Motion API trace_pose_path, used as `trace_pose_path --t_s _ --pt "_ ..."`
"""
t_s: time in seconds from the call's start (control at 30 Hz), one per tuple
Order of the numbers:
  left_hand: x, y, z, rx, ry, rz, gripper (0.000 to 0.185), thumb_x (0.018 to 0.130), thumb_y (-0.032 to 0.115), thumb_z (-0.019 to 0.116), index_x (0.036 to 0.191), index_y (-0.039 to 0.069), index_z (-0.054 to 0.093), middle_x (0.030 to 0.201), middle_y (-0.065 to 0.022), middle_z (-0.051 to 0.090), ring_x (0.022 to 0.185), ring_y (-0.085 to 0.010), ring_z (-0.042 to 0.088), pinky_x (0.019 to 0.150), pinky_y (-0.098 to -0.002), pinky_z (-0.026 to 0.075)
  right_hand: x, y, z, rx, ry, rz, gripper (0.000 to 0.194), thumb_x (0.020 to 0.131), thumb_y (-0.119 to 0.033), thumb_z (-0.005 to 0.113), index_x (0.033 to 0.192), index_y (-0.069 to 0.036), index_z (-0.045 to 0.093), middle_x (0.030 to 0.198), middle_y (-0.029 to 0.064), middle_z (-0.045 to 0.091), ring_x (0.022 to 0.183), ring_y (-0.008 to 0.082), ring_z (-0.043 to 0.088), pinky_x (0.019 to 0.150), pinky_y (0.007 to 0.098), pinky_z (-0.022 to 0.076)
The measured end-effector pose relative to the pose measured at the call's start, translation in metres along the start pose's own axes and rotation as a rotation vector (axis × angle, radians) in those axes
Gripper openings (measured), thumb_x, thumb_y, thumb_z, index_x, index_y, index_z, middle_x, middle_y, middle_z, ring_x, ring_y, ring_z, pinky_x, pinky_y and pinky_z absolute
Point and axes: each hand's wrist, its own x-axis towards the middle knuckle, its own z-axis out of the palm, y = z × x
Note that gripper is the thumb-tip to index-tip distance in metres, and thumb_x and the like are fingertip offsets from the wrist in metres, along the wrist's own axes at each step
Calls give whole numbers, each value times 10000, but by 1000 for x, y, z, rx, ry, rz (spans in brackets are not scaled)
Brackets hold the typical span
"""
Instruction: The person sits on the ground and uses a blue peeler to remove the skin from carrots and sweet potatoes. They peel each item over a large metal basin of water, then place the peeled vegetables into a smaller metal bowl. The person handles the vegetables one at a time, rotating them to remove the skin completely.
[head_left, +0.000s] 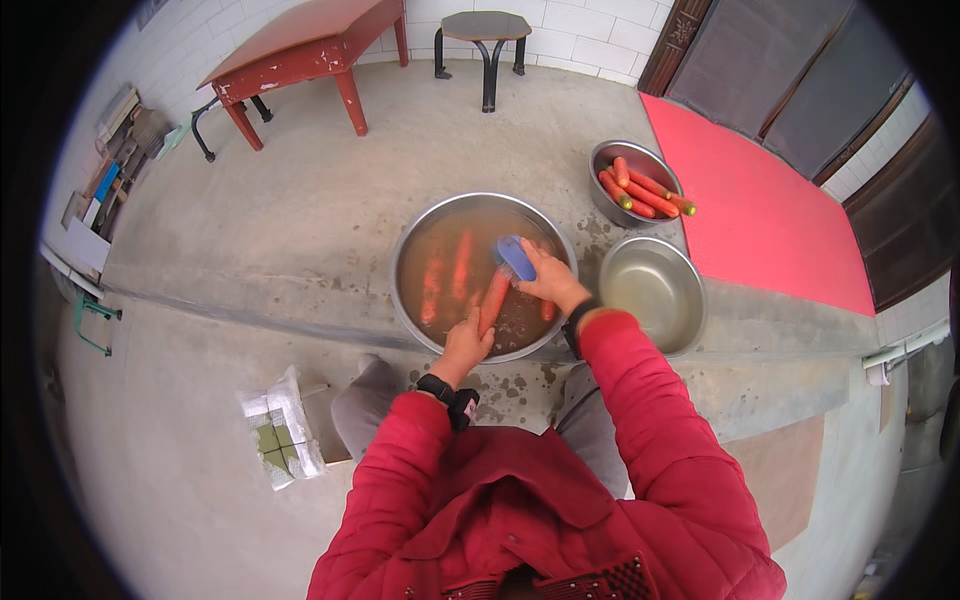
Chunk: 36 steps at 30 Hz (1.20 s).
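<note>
My left hand (466, 343) holds the lower end of a carrot (494, 300), which slants up over a wide metal basin (402, 315) of murky brown water. In my right hand (553, 276) is a blue scrubbing brush (517, 258), its bristles against the carrot's upper end. Several other carrots lie in the water, among them one at the left (432, 285) and one beside it (463, 264); another is partly visible near the right wall. At the upper right, a smaller metal bowl (600, 193) holds several carrots. Below it stands a metal bowl (699, 300) of clearer liquid.
A concrete step edge runs beneath the basins. A pink mat (765, 217) lies at the right by the doors. Farther back stand a red wooden table (300, 37) and a stool (486, 27). A wrapped package (281, 431) lies left of my legs.
</note>
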Motion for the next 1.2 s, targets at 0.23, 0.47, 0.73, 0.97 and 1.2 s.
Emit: trace_pose_path --t_s 0.23,0.47,0.73,0.97,1.2 --pt "7 -16 -8 213 -17 11 549 760 250 585 1210 -10 409 811 -239 601 731 -395 590 676 -469 471 -23 -39 42 -54 -88 -197 822 663 -308 630 1364 -100 256 1156 237 494 907 371 579 785 423 475" --pt "7 -19 3 323 -34 5 461 766 271 590 1122 -4 489 798 -230 607 714 -393 587 662 -462 470 15 -2 27 -114 -82 15 850 655 -302 657 1375 -122 241 1111 220 518 975 354 549 832 402 453" --pt "11 -12 -11 156 -29 -58 354 800 275 562 1008 -11 538 761 -236 606 755 -384 599 671 -445 472 -3 -19 48 -153 -167 -143 843 660 -297 645 1380 -138 236 1104 198 521 988 349 550 832 402 460" --pt "-7 4 -28 -221 53 -58 437 810 279 558 1103 -42 520 840 -269 604 838 -400 593 729 -425 468 -4 12 -17 -133 80 219 859 669 -335 648 1369 -69 229 1135 207 498 997 357 534 837 400 448" --pt "-10 12 -17 105 15 -65 447 771 274 587 1097 -23 512 827 -249 611 803 -390 600 743 -452 466 -30 -3 15 -131 5 206 826 662 -301 649 1345 -47 262 1150 248 489 974 359 560 822 405 464"
